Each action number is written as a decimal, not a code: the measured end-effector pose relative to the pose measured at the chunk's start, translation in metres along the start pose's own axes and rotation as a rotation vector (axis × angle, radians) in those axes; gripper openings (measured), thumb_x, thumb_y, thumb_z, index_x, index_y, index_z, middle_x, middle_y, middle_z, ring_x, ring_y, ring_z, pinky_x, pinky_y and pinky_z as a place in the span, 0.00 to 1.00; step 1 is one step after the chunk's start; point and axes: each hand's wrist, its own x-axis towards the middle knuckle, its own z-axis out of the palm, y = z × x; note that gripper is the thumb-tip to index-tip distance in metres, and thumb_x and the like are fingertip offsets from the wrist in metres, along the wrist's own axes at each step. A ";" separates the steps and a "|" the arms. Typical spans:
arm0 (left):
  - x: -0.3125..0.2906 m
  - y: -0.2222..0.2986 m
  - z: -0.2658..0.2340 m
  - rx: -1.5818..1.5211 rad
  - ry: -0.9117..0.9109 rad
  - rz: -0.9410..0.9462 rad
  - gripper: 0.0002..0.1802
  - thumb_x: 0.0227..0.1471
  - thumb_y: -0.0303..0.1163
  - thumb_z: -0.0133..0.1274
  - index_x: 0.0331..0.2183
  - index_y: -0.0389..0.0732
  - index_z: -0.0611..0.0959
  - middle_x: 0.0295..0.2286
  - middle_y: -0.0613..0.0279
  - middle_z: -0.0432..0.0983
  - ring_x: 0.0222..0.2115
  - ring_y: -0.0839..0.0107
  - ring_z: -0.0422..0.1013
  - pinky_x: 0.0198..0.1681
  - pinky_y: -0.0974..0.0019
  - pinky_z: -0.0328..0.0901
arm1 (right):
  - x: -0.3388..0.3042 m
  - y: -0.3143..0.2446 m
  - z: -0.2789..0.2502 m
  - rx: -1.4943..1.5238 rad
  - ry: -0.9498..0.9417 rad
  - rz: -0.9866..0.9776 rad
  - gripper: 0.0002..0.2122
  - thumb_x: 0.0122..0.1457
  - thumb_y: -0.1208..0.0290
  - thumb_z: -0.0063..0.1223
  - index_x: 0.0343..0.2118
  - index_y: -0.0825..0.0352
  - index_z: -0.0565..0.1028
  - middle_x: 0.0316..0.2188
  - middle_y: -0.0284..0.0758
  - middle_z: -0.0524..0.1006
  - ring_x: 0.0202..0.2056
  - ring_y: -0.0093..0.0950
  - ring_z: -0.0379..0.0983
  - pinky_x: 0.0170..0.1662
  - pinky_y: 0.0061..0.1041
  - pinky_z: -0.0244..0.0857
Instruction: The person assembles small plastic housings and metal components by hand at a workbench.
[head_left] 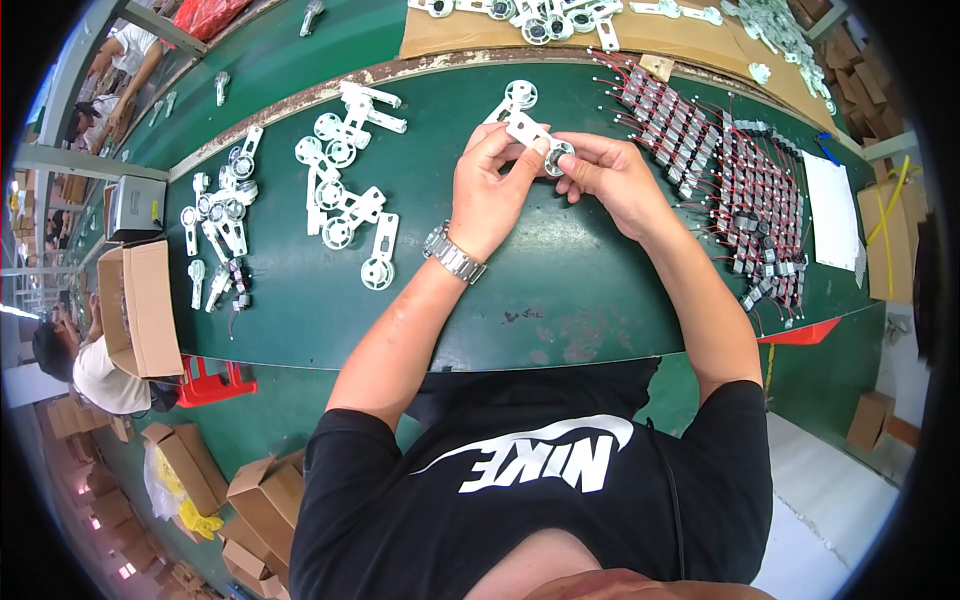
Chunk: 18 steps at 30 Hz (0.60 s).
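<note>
Both hands meet over the far middle of the green table around a white plastic housing (pixel 527 130), flat and long with a round ring end. Fingers and thumb of my left hand (pixel 488 190) pinch its flat body; a metal watch (pixel 455 255) is on that wrist. At the ring end, which has a dark round centre, my right hand (pixel 612 180) closes with thumb and fingers. Just beyond my left hand lies another white housing (pixel 520 94), partly hidden by the fingers. More white housings (pixel 340 152) lie in a loose group to the left, one (pixel 378 262) nearest me.
Rows of small grey motor-like parts with red wires (pixel 760 190) cover the table's right side, beside a white sheet (pixel 832 215). Further left are white housings with dark parts (pixel 225 210). Cardboard (pixel 430 40) at the back bears more. A carton (pixel 150 310) adjoins the left edge; people sit beyond.
</note>
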 end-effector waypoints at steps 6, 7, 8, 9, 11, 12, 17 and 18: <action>-0.001 0.005 0.003 0.038 0.001 -0.007 0.10 0.62 0.24 0.58 0.45 0.30 0.84 0.45 0.60 0.73 0.40 0.71 0.80 0.42 0.68 0.78 | -0.002 -0.006 0.002 0.050 0.027 0.029 0.16 0.65 0.74 0.60 0.55 0.71 0.78 0.37 0.34 0.83 0.30 0.19 0.74 0.33 0.20 0.70; -0.001 0.005 0.003 0.042 0.006 -0.016 0.11 0.62 0.24 0.58 0.45 0.30 0.83 0.46 0.60 0.73 0.40 0.71 0.79 0.42 0.69 0.78 | -0.002 -0.006 0.002 0.054 0.032 0.027 0.16 0.65 0.74 0.60 0.55 0.71 0.78 0.37 0.34 0.83 0.30 0.19 0.74 0.33 0.20 0.70; -0.002 0.004 0.003 0.046 0.011 -0.024 0.11 0.63 0.25 0.58 0.46 0.30 0.83 0.46 0.60 0.73 0.40 0.72 0.79 0.42 0.69 0.78 | -0.003 -0.005 0.002 0.035 0.045 0.028 0.16 0.64 0.74 0.60 0.54 0.71 0.79 0.35 0.33 0.83 0.30 0.18 0.74 0.33 0.19 0.69; -0.003 0.004 0.005 0.048 0.007 -0.027 0.11 0.63 0.25 0.58 0.46 0.30 0.83 0.46 0.60 0.73 0.40 0.72 0.79 0.42 0.69 0.78 | -0.002 -0.005 0.002 0.017 0.057 0.029 0.15 0.64 0.75 0.61 0.53 0.70 0.80 0.34 0.31 0.82 0.30 0.18 0.73 0.33 0.18 0.69; -0.006 0.005 0.008 -0.005 0.033 -0.062 0.12 0.63 0.26 0.57 0.47 0.30 0.83 0.46 0.61 0.74 0.40 0.73 0.79 0.43 0.69 0.79 | -0.001 -0.003 0.006 0.010 0.100 0.005 0.14 0.63 0.76 0.62 0.51 0.71 0.81 0.33 0.31 0.83 0.28 0.18 0.73 0.31 0.19 0.68; -0.007 0.004 0.010 -0.005 0.028 -0.065 0.12 0.63 0.26 0.57 0.47 0.30 0.83 0.46 0.61 0.74 0.40 0.73 0.79 0.43 0.69 0.79 | -0.001 -0.002 0.008 -0.003 0.141 -0.018 0.12 0.62 0.77 0.63 0.48 0.71 0.83 0.32 0.32 0.83 0.27 0.18 0.72 0.30 0.19 0.67; -0.008 0.002 0.015 -0.067 0.069 -0.076 0.13 0.65 0.27 0.56 0.48 0.32 0.82 0.45 0.61 0.78 0.41 0.72 0.79 0.44 0.67 0.79 | 0.005 0.012 0.015 -0.174 0.250 -0.140 0.12 0.62 0.76 0.63 0.47 0.70 0.83 0.33 0.32 0.85 0.28 0.18 0.75 0.33 0.20 0.70; -0.007 0.003 0.014 -0.065 0.066 -0.076 0.13 0.65 0.27 0.56 0.48 0.32 0.82 0.45 0.61 0.78 0.41 0.72 0.79 0.44 0.67 0.79 | 0.006 0.013 0.017 -0.255 0.270 -0.166 0.11 0.62 0.74 0.62 0.47 0.70 0.83 0.34 0.33 0.85 0.29 0.18 0.75 0.34 0.20 0.71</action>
